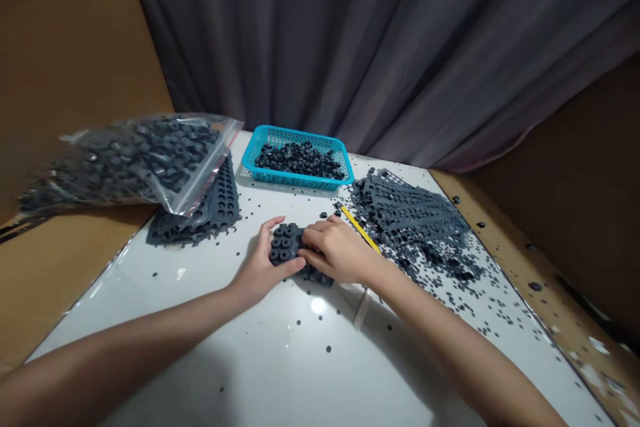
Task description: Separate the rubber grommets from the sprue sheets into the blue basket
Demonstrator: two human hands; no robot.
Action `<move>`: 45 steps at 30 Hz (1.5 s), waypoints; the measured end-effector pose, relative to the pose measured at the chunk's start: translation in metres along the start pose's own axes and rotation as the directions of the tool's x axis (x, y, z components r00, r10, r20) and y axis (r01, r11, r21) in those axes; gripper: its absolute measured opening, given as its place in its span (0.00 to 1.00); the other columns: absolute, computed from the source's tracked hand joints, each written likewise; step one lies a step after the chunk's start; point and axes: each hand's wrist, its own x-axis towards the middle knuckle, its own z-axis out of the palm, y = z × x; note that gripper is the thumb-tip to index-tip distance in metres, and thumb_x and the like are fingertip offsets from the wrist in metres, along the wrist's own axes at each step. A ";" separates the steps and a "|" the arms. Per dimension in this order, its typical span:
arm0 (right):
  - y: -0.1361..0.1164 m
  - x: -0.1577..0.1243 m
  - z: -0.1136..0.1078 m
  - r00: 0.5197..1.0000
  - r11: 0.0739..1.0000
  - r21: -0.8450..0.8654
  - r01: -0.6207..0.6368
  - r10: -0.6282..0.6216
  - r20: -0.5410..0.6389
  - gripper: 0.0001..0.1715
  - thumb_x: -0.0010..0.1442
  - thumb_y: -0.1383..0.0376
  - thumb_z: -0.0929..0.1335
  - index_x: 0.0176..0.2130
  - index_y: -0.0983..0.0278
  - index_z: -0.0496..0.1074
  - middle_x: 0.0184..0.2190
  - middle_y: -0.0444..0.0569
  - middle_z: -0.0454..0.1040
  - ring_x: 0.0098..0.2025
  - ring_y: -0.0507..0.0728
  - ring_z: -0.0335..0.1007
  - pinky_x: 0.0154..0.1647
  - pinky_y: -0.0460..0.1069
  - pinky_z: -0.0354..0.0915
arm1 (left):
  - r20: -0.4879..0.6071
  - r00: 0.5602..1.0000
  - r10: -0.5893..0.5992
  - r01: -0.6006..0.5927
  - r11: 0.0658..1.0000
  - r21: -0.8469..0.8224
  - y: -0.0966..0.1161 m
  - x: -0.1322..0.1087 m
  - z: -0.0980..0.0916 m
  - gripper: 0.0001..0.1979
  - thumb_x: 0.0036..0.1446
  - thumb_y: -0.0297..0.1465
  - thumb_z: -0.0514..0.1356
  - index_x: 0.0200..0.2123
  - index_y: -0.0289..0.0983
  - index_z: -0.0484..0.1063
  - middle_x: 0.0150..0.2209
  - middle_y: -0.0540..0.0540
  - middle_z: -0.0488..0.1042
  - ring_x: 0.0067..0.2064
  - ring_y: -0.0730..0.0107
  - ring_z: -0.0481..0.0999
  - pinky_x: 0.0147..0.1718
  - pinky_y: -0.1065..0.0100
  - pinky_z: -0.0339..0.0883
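Observation:
A dark grey rubber sheet with rows of raised, holed round studs [284,244] lies low over the white table, between my hands. My left hand [265,265] grips its left side, thumb along the near edge and fingers behind. My right hand [334,247] is closed over its right part, thumb and fingers pinched together at the studs. Whatever small piece may be in that pinch is hidden by the fingers. Part of the sheet shows beneath my right hand.
A blue basket [260,172] of small black parts stands at the back. At left, a clear zip bag [150,153] of dark parts rests on perforated sheets [223,197]. At right lie more perforated sheets [410,207], a yellow strip [360,228] and scattered black discs.

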 end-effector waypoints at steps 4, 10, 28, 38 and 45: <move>-0.002 -0.003 0.003 1.000 0.994 0.111 -0.023 0.025 -0.017 0.10 0.61 0.64 0.60 0.29 0.64 0.61 0.26 0.47 0.67 0.27 0.53 0.58 0.33 0.49 0.52 | 0.027 0.998 0.063 -0.065 0.993 0.099 -0.004 -0.004 0.004 0.34 0.47 0.35 0.65 0.55 0.43 0.52 0.45 0.45 0.68 0.46 0.63 0.69 0.43 0.65 0.63; -0.001 -0.010 0.015 0.999 0.943 0.330 -0.049 0.048 0.009 0.11 0.63 0.63 0.57 0.29 0.63 0.59 0.27 0.47 0.65 0.26 0.52 0.57 0.28 0.47 0.52 | 0.153 0.985 0.079 -0.085 0.996 0.033 -0.004 -0.003 0.002 0.29 0.52 0.34 0.62 0.54 0.44 0.53 0.44 0.47 0.66 0.46 0.67 0.67 0.45 0.66 0.61; 0.024 -0.005 0.055 0.989 -0.050 0.995 -0.082 -0.126 0.075 0.22 0.59 0.55 0.64 0.22 0.66 0.59 0.16 0.37 0.53 0.19 0.46 0.46 0.21 0.44 0.45 | 0.445 0.890 -0.097 0.243 0.928 -0.283 0.000 0.005 -0.007 0.17 0.53 0.27 0.61 0.44 0.42 0.57 0.34 0.52 0.66 0.34 0.75 0.72 0.33 0.74 0.62; 0.022 -0.003 0.075 0.992 -0.468 0.876 -0.116 -0.092 0.082 0.20 0.54 0.60 0.70 0.20 0.67 0.60 0.17 0.38 0.54 0.20 0.45 0.47 0.23 0.44 0.43 | 0.447 0.877 -0.177 0.336 0.891 -0.306 0.003 0.005 -0.007 0.14 0.53 0.29 0.60 0.40 0.41 0.58 0.34 0.50 0.69 0.35 0.72 0.72 0.32 0.73 0.61; 0.035 -0.004 0.063 0.997 -0.389 0.921 0.025 -0.055 -0.050 0.20 0.60 0.57 0.63 0.22 0.65 0.57 0.19 0.39 0.50 0.21 0.48 0.46 0.25 0.46 0.47 | 0.410 0.894 -0.182 0.315 0.906 -0.283 0.006 0.005 -0.008 0.13 0.53 0.29 0.60 0.40 0.42 0.59 0.26 0.54 0.64 0.25 0.79 0.64 0.25 0.76 0.57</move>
